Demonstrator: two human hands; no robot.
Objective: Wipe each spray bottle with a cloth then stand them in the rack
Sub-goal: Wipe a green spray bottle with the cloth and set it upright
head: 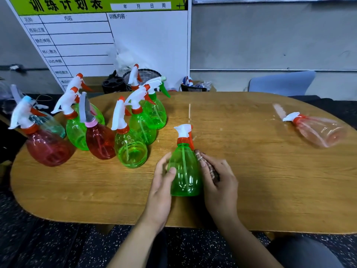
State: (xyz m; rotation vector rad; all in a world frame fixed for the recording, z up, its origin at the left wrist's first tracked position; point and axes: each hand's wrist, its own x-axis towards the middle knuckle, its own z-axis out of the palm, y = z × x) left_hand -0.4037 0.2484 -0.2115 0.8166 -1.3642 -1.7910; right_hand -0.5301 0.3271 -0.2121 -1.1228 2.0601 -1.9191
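Here is the green spray bottle (184, 169), upright near the middle of the wooden counter (251, 180) toward its near edge, caught right between the two hands. The left hand (161, 182) comes in from the near left, fingers curled round the bottle's left flank, thumb laid across the front of the green body. The right hand (218, 182) is on the other side, fingers curled over a patterned cloth (207, 167) and pressing that bunched cloth against the bottle's right shoulder and side. Both forearms rise from the near edge of the view and angle in toward each other, wrists above the counter's near rim. The bottle's white and orange trigger head (185, 133) points away, toward the far side, clear of both hands.

Off to the far left, a cluster of standing spray bottles (108, 130), green ones and red ones, crowded close together on the counter, well apart from the hands. Over on the far right, one pale pink bottle (318, 130) lies on its side, nozzle toward the left, alone and well apart from everything else. Beyond the counter, a white board with a green header (108, 31) leans against the grey wall, and a black mesh basket (143, 78) sits behind the bottle cluster.
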